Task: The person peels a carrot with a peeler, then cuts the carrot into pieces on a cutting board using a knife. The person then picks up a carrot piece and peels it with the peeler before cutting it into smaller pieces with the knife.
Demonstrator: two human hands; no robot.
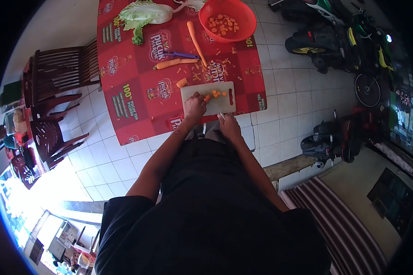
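Observation:
A white cutting board lies near the front edge of the table. My left hand rests on its left side, fingers closed around a piece of carrot. Several round carrot slices are on the board just right of those fingertips. At the board's front edge, my right hand is closed around a knife; only a pale bit of it shows clearly. A short carrot chunk sits off the board's far left corner.
Beyond the board are a whole carrot, another carrot, a purple-handled tool and scattered peelings. A red bowl with carrot slices and a napa cabbage stand at the back. Wooden chairs are left, motorcycles right.

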